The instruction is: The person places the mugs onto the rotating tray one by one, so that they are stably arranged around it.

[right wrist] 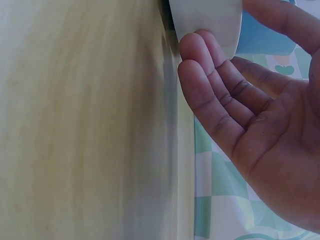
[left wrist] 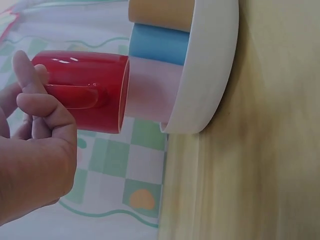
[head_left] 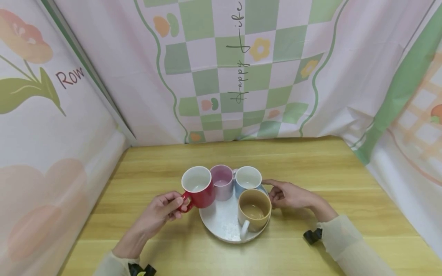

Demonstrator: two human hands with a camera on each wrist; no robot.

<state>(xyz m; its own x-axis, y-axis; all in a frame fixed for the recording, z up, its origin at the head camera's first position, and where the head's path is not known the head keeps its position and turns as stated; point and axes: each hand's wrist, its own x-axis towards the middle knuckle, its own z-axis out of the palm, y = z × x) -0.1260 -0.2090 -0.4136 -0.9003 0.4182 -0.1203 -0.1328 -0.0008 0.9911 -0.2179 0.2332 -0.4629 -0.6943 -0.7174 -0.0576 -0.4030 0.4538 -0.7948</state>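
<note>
My left hand [head_left: 160, 212] grips a red mug [head_left: 204, 196] by its handle. In the left wrist view the mug hangs upright above the tray's rim, overlapping the pink mug [left wrist: 151, 90]. A round white tray [head_left: 218, 222] with a raised rim stands on the table. On it are the pink mug [head_left: 222, 190], a blue mug [head_left: 248, 177] with a white inside, and a tan mug [head_left: 254, 214] whose pale handle points toward me. My right hand [head_left: 293, 195] is at the tray's right side, its fingertips [right wrist: 195, 82] right at the outer wall and the index finger reaching beside the blue mug.
The wooden table [head_left: 300, 245] spreads around the tray. A printed curtain [head_left: 238, 69] with green checks closes off the back, and further printed cloths [head_left: 62, 153] hang at both sides. Dark wrist mounts [head_left: 312, 236] sit at my sleeves.
</note>
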